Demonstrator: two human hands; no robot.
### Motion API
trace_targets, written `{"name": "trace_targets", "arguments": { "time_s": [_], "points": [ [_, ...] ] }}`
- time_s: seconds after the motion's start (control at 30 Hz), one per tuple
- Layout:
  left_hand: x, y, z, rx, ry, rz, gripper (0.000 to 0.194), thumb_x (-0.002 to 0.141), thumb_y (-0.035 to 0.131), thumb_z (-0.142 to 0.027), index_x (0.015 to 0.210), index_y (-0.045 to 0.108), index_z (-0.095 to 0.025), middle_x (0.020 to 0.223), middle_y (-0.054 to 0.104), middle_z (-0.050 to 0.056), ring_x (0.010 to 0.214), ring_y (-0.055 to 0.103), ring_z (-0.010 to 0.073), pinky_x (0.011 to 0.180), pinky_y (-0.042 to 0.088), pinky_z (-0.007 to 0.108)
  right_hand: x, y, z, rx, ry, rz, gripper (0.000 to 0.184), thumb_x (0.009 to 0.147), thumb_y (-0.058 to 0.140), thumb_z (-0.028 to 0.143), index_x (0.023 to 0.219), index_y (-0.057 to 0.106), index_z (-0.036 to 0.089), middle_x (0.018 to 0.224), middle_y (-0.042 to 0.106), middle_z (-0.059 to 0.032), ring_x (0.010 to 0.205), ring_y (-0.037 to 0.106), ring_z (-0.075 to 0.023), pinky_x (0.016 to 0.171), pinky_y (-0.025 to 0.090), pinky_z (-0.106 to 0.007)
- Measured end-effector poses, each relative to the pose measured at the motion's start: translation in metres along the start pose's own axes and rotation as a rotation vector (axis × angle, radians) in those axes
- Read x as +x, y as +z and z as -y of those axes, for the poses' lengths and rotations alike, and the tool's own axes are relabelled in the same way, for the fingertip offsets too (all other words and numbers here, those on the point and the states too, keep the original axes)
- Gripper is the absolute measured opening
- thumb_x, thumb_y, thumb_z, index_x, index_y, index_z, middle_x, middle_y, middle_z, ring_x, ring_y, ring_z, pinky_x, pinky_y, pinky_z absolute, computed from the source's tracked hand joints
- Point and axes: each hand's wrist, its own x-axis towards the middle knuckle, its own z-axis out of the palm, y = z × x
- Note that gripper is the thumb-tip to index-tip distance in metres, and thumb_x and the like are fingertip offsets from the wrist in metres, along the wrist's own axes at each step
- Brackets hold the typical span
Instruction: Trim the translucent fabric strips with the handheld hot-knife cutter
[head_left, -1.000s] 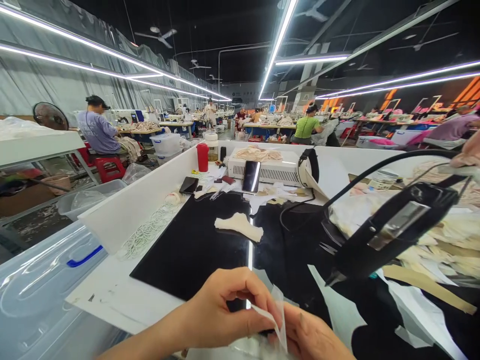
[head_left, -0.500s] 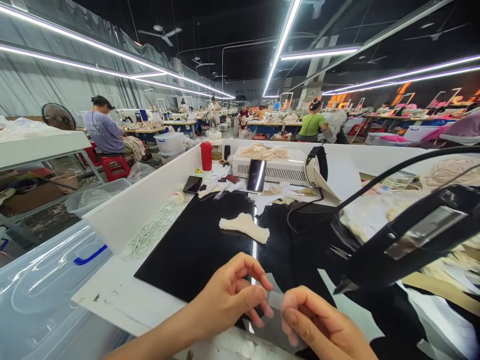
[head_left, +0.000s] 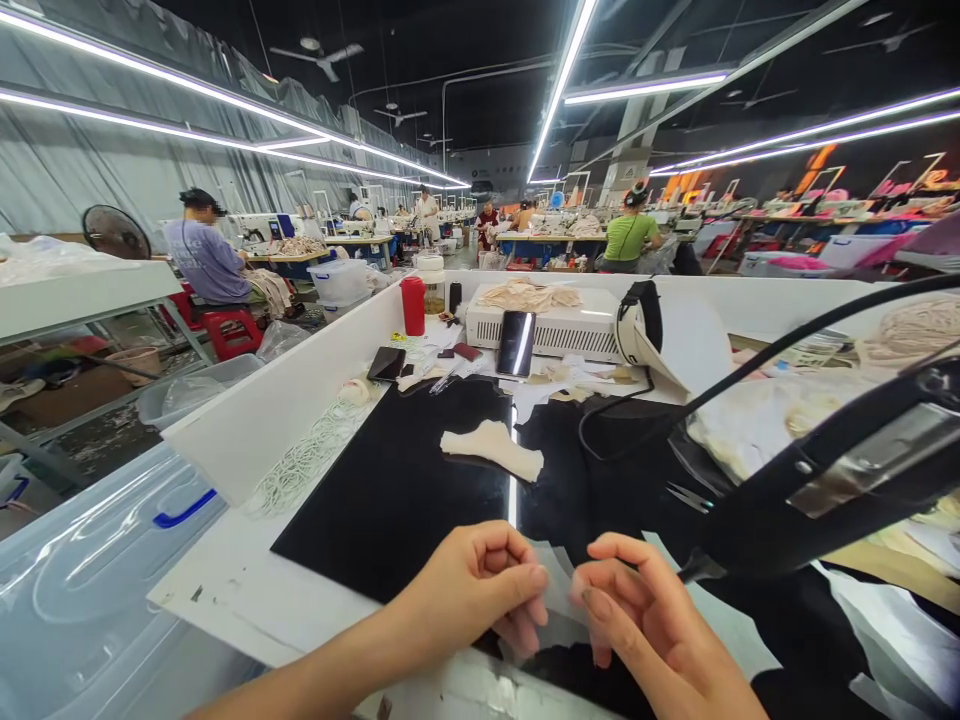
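Note:
My left hand is over the front of the black work surface, its fingers curled and its thumb tip against them. Whatever may be between those fingertips is hidden. To its right is my right hand, loosely bent, with thumb and fingers apart and nothing visible in it. A thin translucent sheet shows in the gap between the hands; I cannot tell whether either touches it. Beyond the hands a cream, curved fabric piece lies flat. Pale cut sheets lie beside my right hand.
A black tool with a pointed tip and a cable rises at the right, near open tweezers. Behind are a phone, a white vented box and a red cup. Pale green cord lies left. Co-workers sit farther back.
My hands have drawn apart from the translucent sheet they were both holding. My left fingers, spread half a second ago, are now curled in. The view has shifted slightly, with the black tool farther right.

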Motion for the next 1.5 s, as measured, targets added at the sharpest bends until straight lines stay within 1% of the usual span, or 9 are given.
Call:
{"name": "trace_targets", "arguments": {
  "time_s": [0.13,0.23,0.4,0.5,0.63,0.77,0.87,1.0,1.5],
  "points": [
    [0.004,-0.006,0.006,0.058,0.024,-0.018,0.044,0.081,0.078,-0.054,0.086,0.057,-0.016,0.066,0.067,-0.001,0.049,0.060,0.0097,0.049,0.049,0.021,0.000,-0.007,-0.012,-0.178,-0.054,0.015,0.034,0.090,0.066,0.061,0.096,0.069,0.027,0.074,0.065,0.0021,0.060,0.057,-0.0142,0.058,0.050,-0.024],
    [0.007,-0.011,0.012,0.120,0.052,-0.022,0.034,0.087,0.074,-0.046,0.089,0.058,-0.016,0.069,0.066,-0.002,0.050,0.059,0.0086,0.050,0.050,0.020,0.004,-0.011,-0.019,-0.304,-0.138,0.031,0.024,0.094,0.065,0.049,0.089,0.074,0.028,0.076,0.068,0.0006,0.062,0.061,-0.0154,0.059,0.051,-0.025],
    [0.009,-0.012,0.008,0.228,0.085,-0.078,0.022,0.089,0.069,-0.031,0.102,0.056,-0.019,0.074,0.059,-0.006,0.058,0.060,0.0104,0.055,0.054,0.023,0.015,-0.016,-0.023,-0.480,-0.339,0.045,0.019,0.100,0.060,0.038,0.100,0.077,0.029,0.092,0.076,-0.0033,0.077,0.072,-0.0185,0.068,0.058,-0.026],
    [0.010,-0.011,0.002,0.459,0.118,-0.134,0.016,0.092,0.064,-0.029,0.103,0.055,-0.022,0.077,0.059,-0.007,0.059,0.059,0.0110,0.054,0.048,0.022,0.019,-0.018,-0.026,-0.563,-0.455,0.058,0.020,0.103,0.057,0.031,0.109,0.076,0.029,0.096,0.076,-0.0028,0.083,0.074,-0.0175,0.073,0.059,-0.025],
    [0.011,-0.014,0.004,0.902,0.278,-0.190,0.006,0.097,0.061,-0.025,0.093,0.056,-0.023,0.078,0.062,-0.007,0.066,0.057,0.0116,0.062,0.040,0.024,0.019,-0.019,-0.035,-0.734,-0.537,0.070,0.023,0.105,0.053,0.028,0.119,0.071,0.030,0.100,0.075,-0.0020,0.088,0.073,-0.0178,0.074,0.060,-0.028],
    [0.013,-0.018,0.014,1.242,0.386,-0.164,0.010,0.102,0.057,-0.024,0.093,0.059,-0.022,0.085,0.066,-0.004,0.074,0.062,0.0141,0.066,0.038,0.026,0.018,-0.016,-0.040,-0.875,-0.587,0.040,0.027,0.108,0.046,0.029,0.121,0.069,0.024,0.096,0.073,-0.0051,0.083,0.070,-0.0211,0.070,0.058,-0.033],
    [0.013,-0.019,0.018,1.409,0.428,-0.152,0.014,0.105,0.055,-0.026,0.094,0.062,-0.021,0.088,0.065,-0.002,0.076,0.064,0.0155,0.065,0.038,0.027,0.017,-0.013,-0.039,-0.930,-0.644,0.034,0.029,0.109,0.043,0.028,0.117,0.070,0.021,0.091,0.072,-0.0057,0.078,0.067,-0.0206,0.070,0.055,-0.034],
    [0.012,-0.017,0.017,1.473,0.420,-0.154,0.017,0.106,0.054,-0.027,0.093,0.064,-0.021,0.085,0.064,-0.002,0.073,0.063,0.0151,0.061,0.036,0.027,0.017,-0.012,-0.036,-0.952,-0.679,0.036,0.029,0.109,0.043,0.025,0.112,0.071,0.020,0.088,0.071,-0.0056,0.075,0.065,-0.0201,0.071,0.053,-0.036],
    [0.011,-0.016,0.015,1.503,0.424,-0.160,0.016,0.105,0.058,-0.026,0.091,0.065,-0.020,0.083,0.064,-0.003,0.072,0.063,0.0145,0.060,0.038,0.027,0.018,-0.010,-0.035,-0.939,-0.642,0.068,0.028,0.108,0.043,0.023,0.111,0.071,0.020,0.086,0.068,-0.0052,0.073,0.063,-0.0200,0.069,0.053,-0.036]
  ]
}}
